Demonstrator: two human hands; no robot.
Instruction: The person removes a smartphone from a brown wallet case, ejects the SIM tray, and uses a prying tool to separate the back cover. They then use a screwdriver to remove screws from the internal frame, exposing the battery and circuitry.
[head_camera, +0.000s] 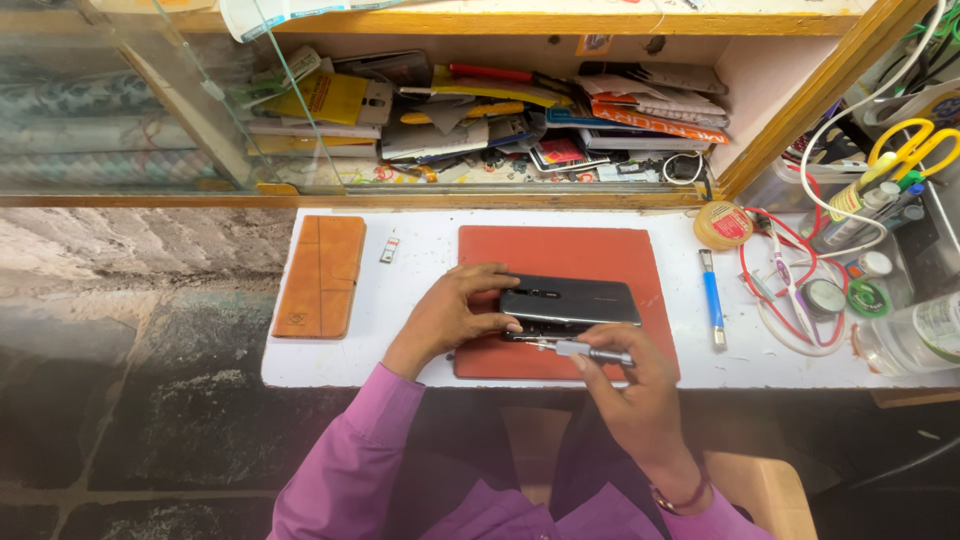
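A dark smartphone (570, 301) lies lengthwise on a red work mat (560, 255) on the white table (420, 260). Its back cover looks lifted slightly off the body beneath. My left hand (455, 315) grips the phone's left end, fingers on top. My right hand (625, 385) holds a thin metal tool (590, 350) with its tip at the phone's near edge. Both sleeves are purple.
A brown wallet case (320, 275) and a small white part (389, 250) lie left of the mat. A blue-handled tool (711, 298), tape roll (722, 224), red-white cables (790, 290) and containers stand right. A cluttered shelf (500, 110) sits behind.
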